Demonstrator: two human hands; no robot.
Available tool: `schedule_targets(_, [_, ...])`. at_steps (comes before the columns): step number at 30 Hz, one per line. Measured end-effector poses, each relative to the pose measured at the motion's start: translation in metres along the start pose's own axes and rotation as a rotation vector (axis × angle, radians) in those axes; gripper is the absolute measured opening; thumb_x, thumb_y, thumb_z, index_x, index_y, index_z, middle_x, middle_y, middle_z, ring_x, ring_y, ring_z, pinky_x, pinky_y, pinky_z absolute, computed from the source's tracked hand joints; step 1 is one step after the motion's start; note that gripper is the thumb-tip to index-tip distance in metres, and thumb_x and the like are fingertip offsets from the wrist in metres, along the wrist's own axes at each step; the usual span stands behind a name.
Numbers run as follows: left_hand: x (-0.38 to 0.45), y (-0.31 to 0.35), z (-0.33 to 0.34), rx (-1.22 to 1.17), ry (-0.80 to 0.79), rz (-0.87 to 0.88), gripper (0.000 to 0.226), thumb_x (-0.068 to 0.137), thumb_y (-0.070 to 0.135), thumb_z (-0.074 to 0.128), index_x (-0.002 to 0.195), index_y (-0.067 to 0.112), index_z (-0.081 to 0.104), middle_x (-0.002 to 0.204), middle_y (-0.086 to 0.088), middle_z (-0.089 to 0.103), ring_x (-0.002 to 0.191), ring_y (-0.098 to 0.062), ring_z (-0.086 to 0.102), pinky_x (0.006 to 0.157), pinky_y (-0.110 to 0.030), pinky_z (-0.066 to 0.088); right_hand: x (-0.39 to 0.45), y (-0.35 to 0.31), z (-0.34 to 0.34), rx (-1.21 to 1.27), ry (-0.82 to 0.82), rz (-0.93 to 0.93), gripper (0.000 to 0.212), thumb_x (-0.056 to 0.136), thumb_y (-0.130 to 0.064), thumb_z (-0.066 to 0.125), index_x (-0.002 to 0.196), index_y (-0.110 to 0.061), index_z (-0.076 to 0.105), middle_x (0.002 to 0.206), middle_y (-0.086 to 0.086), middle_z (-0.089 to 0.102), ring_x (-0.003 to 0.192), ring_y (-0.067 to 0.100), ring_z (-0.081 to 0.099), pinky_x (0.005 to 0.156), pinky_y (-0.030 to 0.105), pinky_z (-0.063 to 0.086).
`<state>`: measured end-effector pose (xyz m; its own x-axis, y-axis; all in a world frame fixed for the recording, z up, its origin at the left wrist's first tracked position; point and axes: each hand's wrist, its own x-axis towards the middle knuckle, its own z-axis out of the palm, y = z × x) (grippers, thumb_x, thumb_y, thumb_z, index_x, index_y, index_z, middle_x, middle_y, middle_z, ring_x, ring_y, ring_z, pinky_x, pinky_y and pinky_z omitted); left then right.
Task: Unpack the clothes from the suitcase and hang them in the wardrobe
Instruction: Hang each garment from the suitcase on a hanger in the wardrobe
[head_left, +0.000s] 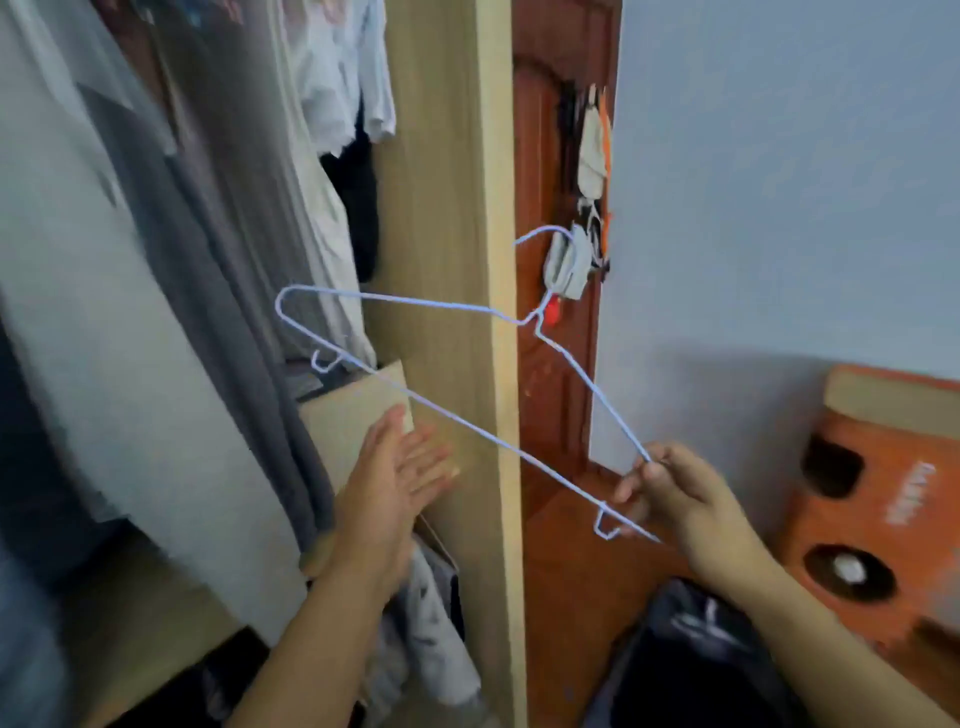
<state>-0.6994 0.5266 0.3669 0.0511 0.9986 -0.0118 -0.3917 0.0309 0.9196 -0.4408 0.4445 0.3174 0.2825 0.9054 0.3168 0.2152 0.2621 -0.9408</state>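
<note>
Item: wire hanger (467, 431), pale blue, bare, centre of frame, hook toward the brown door (556, 156) behind. I read it as freed for a garment.

Item: right hand (670, 493), lower right, fingers pinched on the hanger's near corner, a grip that keeps the frame clear of the wardrobe post (467, 208).

Item: left hand (395, 467), lower centre, fingers straight and together, holding nothing, in front of a cardboard box (348, 410); likely ready to take cloth.

Item: hung clothes (156, 260), upper left, inside the wardrobe.

Item: suitcase, not in view.
</note>
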Motion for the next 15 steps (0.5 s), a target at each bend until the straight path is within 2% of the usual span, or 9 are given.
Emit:
schedule_targets(2, [-0.019, -0.056, 0.035, -0.062, -0.037, -0.133, 0.024, 0.106, 0.040, 0.045, 0.124, 0.028, 0.054, 0.115, -0.010, 0.072, 0.105, -0.031, 0.071, 0.087, -0.046, 0.055, -0.043, 0.054, -0.050, 0.002, -0.023, 0.137, 0.021, 0.100, -0.017, 0.045, 0.099, 0.003, 0.048, 0.083, 0.016, 0.070, 0.056, 0.035, 0.066, 0.057, 0.040, 0.051])
schedule_targets(4, [-0.045, -0.123, 0.075, -0.035, -0.047, -0.214, 0.018, 0.108, 0.032, 0.042, 0.119, 0.023, 0.053, 0.101, -0.012, 0.074, 0.092, -0.032, 0.073, 0.084, -0.048, 0.058, -0.092, 0.109, -0.108, 0.032, -0.056, 0.306, 0.017, 0.101, -0.017, 0.045, 0.099, 0.000, 0.047, 0.082, 0.013, 0.070, 0.057, 0.032, 0.065, 0.057, 0.036, 0.052])
schedule_targets(6, [-0.077, -0.195, 0.111, 0.102, -0.047, -0.293, 0.016, 0.110, 0.021, 0.039, 0.110, 0.017, 0.055, 0.079, -0.010, 0.065, 0.072, -0.028, 0.072, 0.080, -0.049, 0.060, -0.145, 0.160, -0.165, 0.054, -0.094, 0.486, 0.009, 0.104, -0.010, 0.047, 0.099, -0.004, 0.051, 0.083, 0.013, 0.070, 0.068, 0.030, 0.066, 0.068, 0.038, 0.053])
schedule_targets(8, [-0.115, -0.264, 0.144, 0.229, -0.112, -0.443, 0.019, 0.111, 0.018, 0.037, 0.103, 0.014, 0.054, 0.072, -0.008, 0.055, 0.063, -0.025, 0.069, 0.076, -0.048, 0.061, -0.189, 0.197, -0.215, 0.073, -0.070, 0.651, 0.005, 0.100, -0.003, 0.055, 0.105, -0.005, 0.056, 0.081, 0.011, 0.070, 0.075, 0.023, 0.064, 0.075, 0.036, 0.052])
schedule_targets(10, [-0.158, -0.325, 0.171, 0.330, -0.246, -0.647, 0.016, 0.110, 0.018, 0.040, 0.101, 0.012, 0.051, 0.071, -0.008, 0.056, 0.063, -0.025, 0.070, 0.074, -0.044, 0.060, -0.215, 0.215, -0.250, 0.121, 0.067, 0.796, 0.012, 0.099, -0.003, 0.057, 0.110, -0.003, 0.058, 0.077, 0.009, 0.066, 0.065, 0.017, 0.058, 0.065, 0.029, 0.051])
schedule_targets(11, [-0.178, -0.350, 0.183, 0.374, -0.302, -0.739, 0.014, 0.109, 0.018, 0.041, 0.100, 0.011, 0.050, 0.069, -0.008, 0.057, 0.064, -0.026, 0.070, 0.072, -0.042, 0.060, -0.220, 0.219, -0.266, 0.140, 0.149, 0.842, 0.010, 0.101, -0.009, 0.055, 0.107, -0.003, 0.060, 0.076, 0.009, 0.063, 0.059, 0.016, 0.054, 0.059, 0.026, 0.050])
schedule_targets(13, [-0.207, -0.393, 0.207, 0.408, -0.352, -0.862, 0.013, 0.109, 0.016, 0.041, 0.099, 0.011, 0.047, 0.067, -0.006, 0.057, 0.065, -0.026, 0.071, 0.072, -0.041, 0.060, -0.222, 0.231, -0.296, 0.123, 0.315, 0.906, 0.026, 0.106, -0.023, 0.047, 0.098, -0.004, 0.063, 0.069, 0.010, 0.058, 0.050, 0.013, 0.047, 0.049, 0.023, 0.041])
schedule_targets(15, [-0.219, -0.426, 0.228, 0.437, -0.375, -0.940, 0.014, 0.109, 0.012, 0.040, 0.097, 0.012, 0.046, 0.067, -0.007, 0.056, 0.067, -0.028, 0.072, 0.076, -0.044, 0.060, -0.224, 0.250, -0.331, 0.073, 0.434, 0.958, 0.037, 0.108, -0.027, 0.040, 0.088, -0.007, 0.064, 0.060, 0.009, 0.051, 0.042, 0.011, 0.041, 0.042, 0.021, 0.032])
